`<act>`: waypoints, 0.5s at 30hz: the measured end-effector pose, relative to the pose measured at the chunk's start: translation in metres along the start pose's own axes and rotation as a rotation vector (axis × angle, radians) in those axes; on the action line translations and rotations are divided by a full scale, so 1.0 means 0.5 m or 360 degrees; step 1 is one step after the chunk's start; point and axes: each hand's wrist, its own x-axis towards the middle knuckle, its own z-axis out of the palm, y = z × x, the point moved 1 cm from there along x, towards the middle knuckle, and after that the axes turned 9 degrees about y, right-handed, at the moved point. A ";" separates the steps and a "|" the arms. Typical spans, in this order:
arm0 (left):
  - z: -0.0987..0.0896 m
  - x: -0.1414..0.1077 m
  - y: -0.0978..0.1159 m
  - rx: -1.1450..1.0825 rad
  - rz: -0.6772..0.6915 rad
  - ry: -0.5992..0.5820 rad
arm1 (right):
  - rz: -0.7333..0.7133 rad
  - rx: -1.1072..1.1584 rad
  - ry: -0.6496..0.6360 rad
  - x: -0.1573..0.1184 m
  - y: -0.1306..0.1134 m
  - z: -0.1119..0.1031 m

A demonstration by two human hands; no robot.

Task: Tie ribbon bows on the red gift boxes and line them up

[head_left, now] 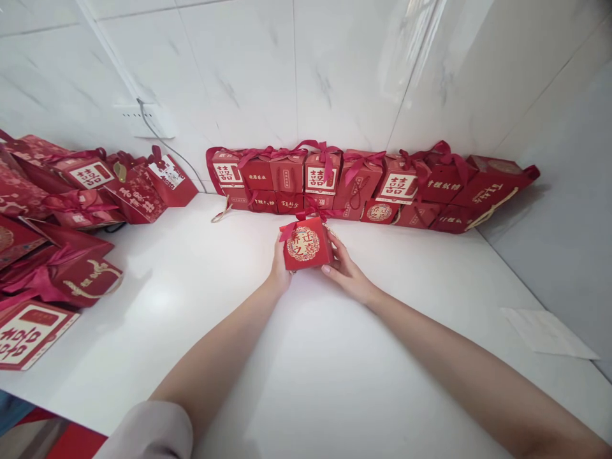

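Between my two hands is a red gift box (308,245) with a round gold emblem and dark characters on its front face and a ribbon bow on top. My left hand (280,271) grips its left side, fingers mostly hidden behind it. Around the right side and lower corner wraps my right hand (348,271), with the thumb near the front bottom edge. Just behind the held box stands a stacked row of similar red gift boxes (289,175), two layers high, against the wall.
A jumbled pile of red gift boxes (90,277) with ribbons covers the table's left side. A wall socket (146,121) has a grey cable hanging from it. White paper (549,333) lies at the right edge of the white table (215,255), beside a grey panel (564,210).
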 end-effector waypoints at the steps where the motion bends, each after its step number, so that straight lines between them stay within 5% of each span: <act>1: 0.000 0.000 0.000 -0.0011 0.0001 -0.0009 | 0.0002 -0.0001 0.0002 0.000 0.000 0.000; 15: 0.004 -0.003 0.005 -0.0021 0.0005 -0.0044 | 0.0004 0.0009 -0.0011 0.001 0.001 -0.001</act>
